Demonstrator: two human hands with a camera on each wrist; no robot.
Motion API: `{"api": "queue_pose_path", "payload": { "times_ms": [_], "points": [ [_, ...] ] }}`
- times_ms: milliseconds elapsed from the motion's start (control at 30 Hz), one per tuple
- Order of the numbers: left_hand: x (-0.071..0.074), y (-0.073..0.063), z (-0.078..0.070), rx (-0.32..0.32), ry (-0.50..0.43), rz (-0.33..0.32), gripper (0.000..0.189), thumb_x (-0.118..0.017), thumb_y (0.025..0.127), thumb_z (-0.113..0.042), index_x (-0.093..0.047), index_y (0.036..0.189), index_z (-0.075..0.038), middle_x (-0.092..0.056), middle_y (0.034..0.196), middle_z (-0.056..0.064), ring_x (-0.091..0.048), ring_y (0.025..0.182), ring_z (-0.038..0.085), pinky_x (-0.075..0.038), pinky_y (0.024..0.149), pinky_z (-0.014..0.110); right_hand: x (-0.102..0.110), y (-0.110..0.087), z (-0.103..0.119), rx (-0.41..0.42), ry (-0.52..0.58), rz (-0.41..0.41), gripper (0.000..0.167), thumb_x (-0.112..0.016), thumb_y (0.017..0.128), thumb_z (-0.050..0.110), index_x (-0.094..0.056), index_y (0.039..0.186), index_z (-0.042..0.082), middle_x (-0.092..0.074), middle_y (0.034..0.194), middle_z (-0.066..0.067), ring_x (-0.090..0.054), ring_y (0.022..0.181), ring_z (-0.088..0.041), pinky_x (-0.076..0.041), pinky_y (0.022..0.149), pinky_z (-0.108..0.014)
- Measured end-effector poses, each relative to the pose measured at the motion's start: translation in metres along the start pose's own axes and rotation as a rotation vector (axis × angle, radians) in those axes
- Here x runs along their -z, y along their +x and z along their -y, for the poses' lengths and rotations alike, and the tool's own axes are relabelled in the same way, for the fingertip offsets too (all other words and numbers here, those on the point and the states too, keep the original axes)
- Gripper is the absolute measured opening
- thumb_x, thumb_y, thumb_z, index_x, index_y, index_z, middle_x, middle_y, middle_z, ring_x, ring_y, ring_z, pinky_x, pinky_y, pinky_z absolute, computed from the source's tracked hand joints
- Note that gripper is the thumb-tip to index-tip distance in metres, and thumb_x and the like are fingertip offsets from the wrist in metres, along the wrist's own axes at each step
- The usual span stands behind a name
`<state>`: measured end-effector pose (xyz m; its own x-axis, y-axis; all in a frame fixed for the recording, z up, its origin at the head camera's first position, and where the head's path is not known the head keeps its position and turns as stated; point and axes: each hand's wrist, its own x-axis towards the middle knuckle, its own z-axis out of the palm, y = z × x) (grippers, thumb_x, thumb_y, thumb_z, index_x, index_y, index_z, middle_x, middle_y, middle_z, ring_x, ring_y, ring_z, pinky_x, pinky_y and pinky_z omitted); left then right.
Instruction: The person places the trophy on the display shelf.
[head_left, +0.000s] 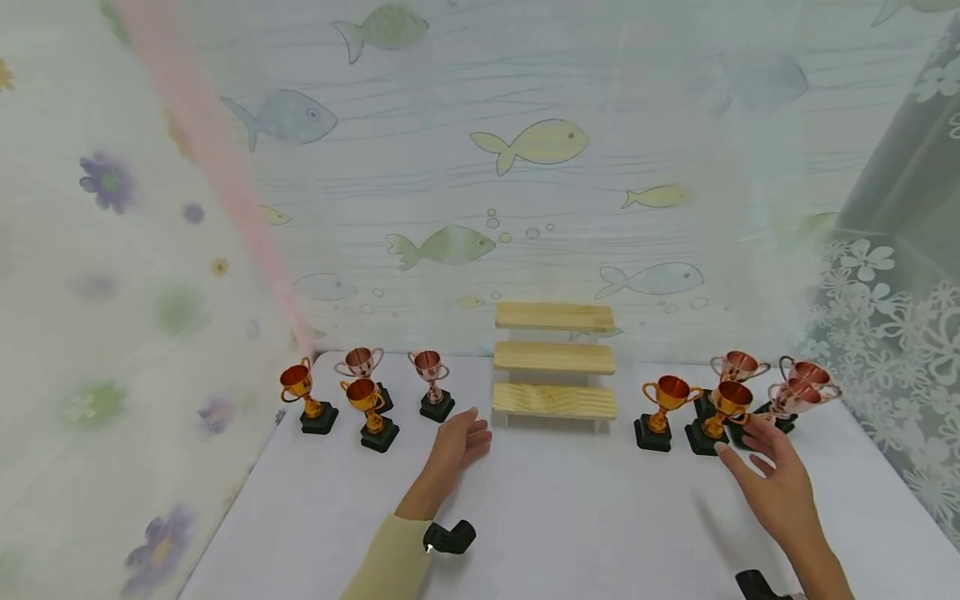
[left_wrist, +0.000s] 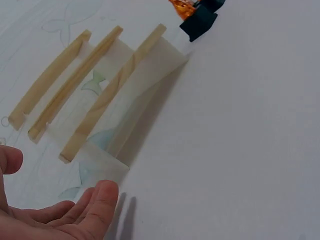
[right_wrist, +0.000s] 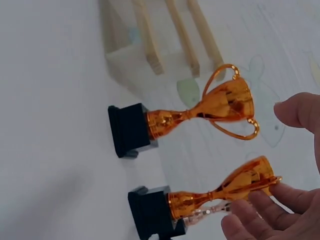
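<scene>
My left hand (head_left: 456,446) is held with relaxed fingers over the white table, to the right of a rose-coloured trophy cup (head_left: 428,367) on a black base. In the left wrist view its fingers (left_wrist: 100,202) are apart from the three-tier wooden stand (left_wrist: 115,90) and grip nothing. My right hand (head_left: 776,479) reaches to a gold trophy cup (head_left: 729,402), thumb and fingers spread. In the right wrist view its fingertips (right_wrist: 265,200) overlap that gold cup's rim, and the thumb is away from it. Another gold trophy cup (right_wrist: 225,105) stands beside it.
Two gold trophies (head_left: 297,382) and another rose trophy (head_left: 360,363) stand at the left. Several rose trophies (head_left: 738,367) cluster behind the right hand. The wooden stand (head_left: 555,402) stands at the back centre, before a fish-printed curtain (head_left: 435,183). Lacy cloth (head_left: 892,350) hangs at the right.
</scene>
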<state>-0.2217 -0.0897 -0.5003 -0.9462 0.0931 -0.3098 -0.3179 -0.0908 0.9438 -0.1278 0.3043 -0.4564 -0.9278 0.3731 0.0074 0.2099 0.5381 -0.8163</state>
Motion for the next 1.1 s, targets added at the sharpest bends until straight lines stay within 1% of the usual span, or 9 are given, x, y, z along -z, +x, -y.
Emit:
{"api": "queue_pose_path", "payload": {
  "times_ms": [100,167,333,533,600,667,767,933,1100],
  "points": [
    [-0.005,0.007,-0.002,-0.024,-0.067,-0.007,0.060,-0.044,0.109,-0.029,-0.031,0.151,0.013,-0.051,0.143,0.034,-0.057,0.130,0.039,-0.054,0.104,0.040,-0.002,0.004,0.003,0.058,-0.018,0.027,0.079,-0.064,0.101,0.033,-0.023,0.156,-0.007,-0.038,0.152,-0.033,-0.042,0.134,-0.048,-0.045,0.095,-0.005],
    [-0.009,0.011,-0.002,-0.040,-0.105,-0.020,0.056,-0.046,0.109,-0.026,-0.037,0.147,0.014,-0.055,0.138,0.032,-0.061,0.125,0.036,-0.055,0.103,0.039,-0.004,0.006,0.005,0.080,-0.025,0.026,0.080,-0.066,0.100,0.033,-0.026,0.155,-0.007,-0.040,0.150,-0.033,-0.044,0.133,-0.048,-0.036,0.075,0.007],
    [-0.015,0.018,-0.003,-0.066,-0.163,-0.051,0.046,-0.050,0.108,-0.020,-0.047,0.137,0.016,-0.062,0.123,0.024,-0.067,0.112,0.027,-0.057,0.099,0.035,-0.010,0.007,0.006,0.069,-0.021,0.000,0.079,-0.069,0.099,0.029,-0.026,0.154,-0.008,-0.039,0.151,-0.033,-0.044,0.134,-0.047,-0.050,0.092,-0.007],
    [-0.020,0.021,-0.002,-0.075,-0.127,-0.080,0.040,-0.051,0.107,-0.014,-0.052,0.135,0.015,-0.065,0.118,0.021,-0.068,0.106,0.023,-0.059,0.093,0.030,-0.016,0.006,0.004,0.054,0.013,-0.031,0.072,-0.068,0.099,0.025,-0.032,0.151,-0.009,-0.042,0.148,-0.032,-0.047,0.132,-0.045,-0.041,0.080,0.005],
    [-0.021,0.022,0.000,-0.083,-0.130,-0.091,0.039,-0.051,0.107,-0.012,-0.053,0.135,0.015,-0.066,0.114,0.020,-0.068,0.102,0.020,-0.060,0.092,0.029,-0.018,0.005,0.004,0.032,0.025,-0.035,0.071,-0.067,0.100,0.027,-0.032,0.151,-0.008,-0.042,0.149,-0.031,-0.046,0.132,-0.044,-0.046,0.091,-0.003],
    [-0.022,0.024,0.001,-0.086,-0.144,-0.097,0.038,-0.052,0.106,-0.010,-0.054,0.134,0.016,-0.067,0.110,0.017,-0.068,0.097,0.017,-0.060,0.090,0.028,-0.021,0.004,0.006,0.003,0.034,-0.036,0.072,-0.066,0.100,0.027,-0.031,0.152,-0.007,-0.041,0.150,-0.030,-0.045,0.134,-0.044,-0.050,0.105,-0.025],
    [-0.024,0.027,0.004,-0.082,-0.160,-0.110,0.037,-0.053,0.105,-0.009,-0.055,0.132,0.016,-0.067,0.105,0.013,-0.067,0.091,0.012,-0.060,0.088,0.027,-0.024,0.001,0.007,-0.048,0.029,-0.041,0.070,-0.064,0.101,0.026,-0.030,0.153,-0.006,-0.040,0.151,-0.030,-0.045,0.135,-0.044,-0.041,0.110,-0.056],
    [-0.025,0.031,0.007,-0.061,-0.176,-0.143,0.035,-0.055,0.104,-0.008,-0.057,0.132,0.014,-0.068,0.105,0.013,-0.068,0.088,0.012,-0.061,0.087,0.026,-0.031,-0.003,0.007,-0.090,0.025,0.017,0.068,-0.063,0.102,0.024,-0.030,0.153,-0.005,-0.040,0.151,-0.029,-0.043,0.136,-0.044,-0.039,0.113,-0.057],
    [-0.026,0.034,0.009,-0.053,-0.207,-0.152,0.036,-0.059,0.103,-0.008,-0.057,0.132,0.014,-0.068,0.102,0.011,-0.068,0.087,0.012,-0.061,0.086,0.026,-0.037,0.000,0.006,-0.023,0.041,0.079,0.071,-0.063,0.102,0.031,-0.029,0.155,-0.004,-0.038,0.154,-0.029,-0.040,0.140,-0.043,-0.037,0.113,-0.055]
  ]
}}
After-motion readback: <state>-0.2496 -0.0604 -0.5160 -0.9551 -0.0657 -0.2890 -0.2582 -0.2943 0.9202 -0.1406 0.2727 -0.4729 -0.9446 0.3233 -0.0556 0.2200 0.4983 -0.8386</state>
